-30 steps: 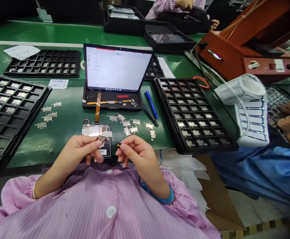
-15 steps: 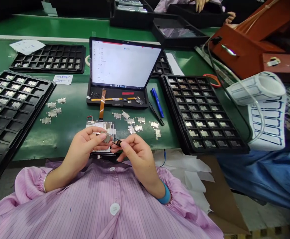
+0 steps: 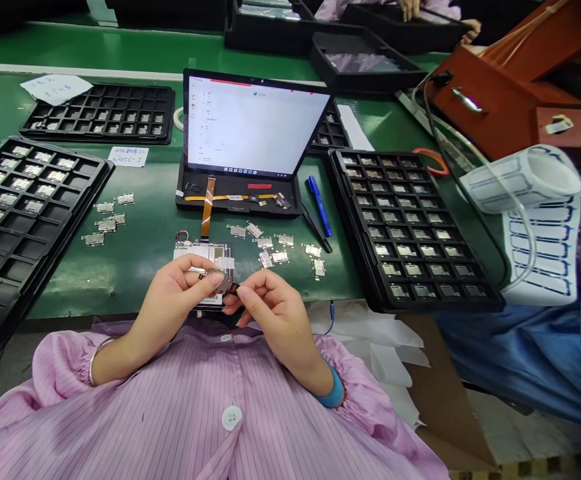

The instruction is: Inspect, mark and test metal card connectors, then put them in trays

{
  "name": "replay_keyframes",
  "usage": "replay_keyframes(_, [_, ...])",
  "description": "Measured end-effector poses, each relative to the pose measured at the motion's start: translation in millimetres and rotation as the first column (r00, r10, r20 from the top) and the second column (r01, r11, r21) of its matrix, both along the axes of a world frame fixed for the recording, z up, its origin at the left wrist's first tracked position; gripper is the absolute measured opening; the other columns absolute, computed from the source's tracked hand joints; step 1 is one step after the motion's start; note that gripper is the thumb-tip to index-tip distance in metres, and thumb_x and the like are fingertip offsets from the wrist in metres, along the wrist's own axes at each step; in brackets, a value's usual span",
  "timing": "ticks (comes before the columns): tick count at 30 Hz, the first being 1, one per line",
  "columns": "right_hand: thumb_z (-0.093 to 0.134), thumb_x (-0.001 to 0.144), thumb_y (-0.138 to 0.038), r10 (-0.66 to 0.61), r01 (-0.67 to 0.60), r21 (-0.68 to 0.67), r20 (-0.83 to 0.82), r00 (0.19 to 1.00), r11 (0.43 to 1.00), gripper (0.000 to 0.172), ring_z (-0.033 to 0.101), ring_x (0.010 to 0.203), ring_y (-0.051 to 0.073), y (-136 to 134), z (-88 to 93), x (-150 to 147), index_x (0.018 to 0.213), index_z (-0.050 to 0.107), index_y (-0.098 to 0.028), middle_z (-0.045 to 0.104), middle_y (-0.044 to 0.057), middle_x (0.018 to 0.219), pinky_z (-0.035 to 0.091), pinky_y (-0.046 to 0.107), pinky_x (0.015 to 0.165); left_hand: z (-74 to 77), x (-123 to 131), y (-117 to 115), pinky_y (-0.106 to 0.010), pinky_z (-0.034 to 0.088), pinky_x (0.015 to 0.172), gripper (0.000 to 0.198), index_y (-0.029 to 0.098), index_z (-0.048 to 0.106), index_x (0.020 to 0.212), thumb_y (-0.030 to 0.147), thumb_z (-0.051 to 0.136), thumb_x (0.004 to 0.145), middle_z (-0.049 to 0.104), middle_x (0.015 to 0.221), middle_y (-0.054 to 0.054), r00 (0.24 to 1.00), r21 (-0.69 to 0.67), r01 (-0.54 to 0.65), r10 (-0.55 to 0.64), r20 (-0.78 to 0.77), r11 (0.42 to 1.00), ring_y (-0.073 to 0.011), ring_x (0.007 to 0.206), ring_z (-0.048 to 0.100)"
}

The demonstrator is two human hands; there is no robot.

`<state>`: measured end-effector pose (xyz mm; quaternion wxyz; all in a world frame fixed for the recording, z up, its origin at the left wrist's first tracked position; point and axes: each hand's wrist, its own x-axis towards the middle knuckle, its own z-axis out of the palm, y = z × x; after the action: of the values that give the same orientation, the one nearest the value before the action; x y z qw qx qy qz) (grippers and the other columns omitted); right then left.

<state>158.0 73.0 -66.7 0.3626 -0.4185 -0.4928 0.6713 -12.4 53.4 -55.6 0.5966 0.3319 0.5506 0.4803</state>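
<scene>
Between thumb and fingers, my left hand [image 3: 168, 303] pinches a small grey metal module [image 3: 219, 281]. My right hand [image 3: 283, 317] grips a small black flex connector [image 3: 234, 289] at its tip, right against the module's edge; fingers partly hide whether the two are joined. Beneath both hands lies a board assembly [image 3: 219, 252] with a white label. An orange ribbon cable [image 3: 207, 210] runs from it up to a tablet screen [image 3: 255, 127] propped in a black tray [image 3: 240, 207]. Several loose metal modules [image 3: 265, 243] lie just beyond my right hand.
Black compartment trays with modules stand at left [image 3: 35, 220] and right [image 3: 415, 233]. More loose modules [image 3: 106, 208] lie at left. Tweezers [image 3: 316, 229] and a blue marker [image 3: 319, 205] sit near the tablet. A label roll [image 3: 520, 177] and an orange machine [image 3: 490, 100] are at right.
My hands have drawn slightly closer together, bringing the black connector up against the module. The view has shifted a little. The loose modules and trays stay in place.
</scene>
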Motion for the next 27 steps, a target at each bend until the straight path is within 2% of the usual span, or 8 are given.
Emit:
replay_keyframes(6, [0.064,0.089,-0.039,0.024,-0.031,0.080,0.085,0.996,0.996,0.023,0.064,0.061,0.011,4,-0.7,3,0.080,0.057,-0.018,0.068,0.001,0.071,0.049,0.019,0.049,-1.9,-2,3,-0.020,0.050,0.071,0.018,0.018,0.066,0.082,0.030,0.078,0.076,0.071,0.081,0.001,0.997,0.065,0.041,-0.037,-0.070,0.997,-0.0103,0.074,0.065])
replay_keyframes(10, [0.064,0.088,-0.036,0.062,-0.076,0.103,0.133,0.989,0.992,0.022,0.059,0.056,0.009,8,-2.8,3,0.077,0.057,-0.018,0.065,0.000,0.068,0.047,0.017,0.045,-5.1,0,5,-0.019,0.051,0.068,0.016,0.018,0.067,0.079,0.028,0.078,0.075,0.070,0.076,0.001,0.995,0.075,0.074,-0.069,-0.069,0.994,-0.0099,0.071,0.065])
replay_keyframes(14, [0.067,0.085,-0.035,-0.028,0.014,0.117,0.124,0.992,0.993,0.018,0.063,0.062,0.012,15,-13.3,0,0.086,0.060,-0.019,0.063,0.000,0.070,0.050,0.018,0.045,-10.2,3,8,-0.026,0.054,0.071,0.014,0.018,0.068,0.082,0.031,0.073,0.080,0.072,0.081,-0.001,0.969,0.125,0.085,-0.053,-0.242,0.988,-0.0141,0.074,0.067])
replay_keyframes(16, [0.068,0.083,-0.034,-0.110,0.092,0.155,0.117,0.987,0.984,0.018,0.063,0.063,0.013,22,-21.2,-1,0.088,0.061,-0.019,0.063,0.000,0.073,0.052,0.019,0.045,-15.8,1,11,-0.033,0.054,0.079,0.019,0.019,0.069,0.096,0.033,0.070,0.083,0.074,0.094,-0.004,0.884,0.208,0.107,0.003,-0.467,0.972,-0.0187,0.085,0.068])
replay_keyframes(19, [0.066,0.083,-0.031,-0.271,0.225,0.255,0.163,0.949,0.941,0.017,0.059,0.061,0.011,38,-33.8,-1,0.093,0.065,-0.018,0.063,0.001,0.076,0.050,0.018,0.044,-27.8,-3,17,-0.045,0.047,0.099,0.030,0.020,0.065,0.115,0.032,0.066,0.087,0.070,0.119,-0.008,0.579,0.390,0.236,0.194,-0.792,0.890,-0.0262,0.112,0.062])
replay_keyframes(22, [0.063,0.083,-0.030,-0.338,0.273,0.296,0.200,0.920,0.916,0.025,0.055,0.058,0.011,53,-43.2,0,0.104,0.067,-0.016,0.063,0.001,0.075,0.048,0.018,0.040,-39.4,-7,22,-0.049,0.044,0.102,0.025,0.017,0.065,0.115,0.028,0.059,0.093,0.067,0.126,-0.010,0.320,0.407,0.445,0.282,-0.904,0.798,-0.0293,0.122,0.056])
replay_keyframes(24, [0.063,0.083,-0.030,-0.325,0.263,0.279,0.203,0.924,0.924,0.028,0.055,0.056,0.011,58,-46.2,-1,0.105,0.068,-0.015,0.063,0.001,0.073,0.047,0.018,0.039,-44.5,-7,23,-0.047,0.047,0.097,0.025,0.017,0.065,0.116,0.026,0.056,0.095,0.067,0.125,-0.010,0.232,0.363,0.523,0.280,-0.931,0.771,-0.0294,0.120,0.058])
replay_keyframes(27, [0.064,0.082,-0.030,-0.313,0.252,0.271,0.212,0.926,0.929,0.027,0.056,0.055,0.011,59,-46.5,-3,0.103,0.070,-0.014,0.064,0.002,0.073,0.045,0.017,0.037,-47.7,-6,23,-0.045,0.048,0.093,0.025,0.017,0.066,0.115,0.026,0.055,0.095,0.068,0.124,-0.010,0.186,0.343,0.549,0.289,-0.939,0.762,-0.0288,0.116,0.060])
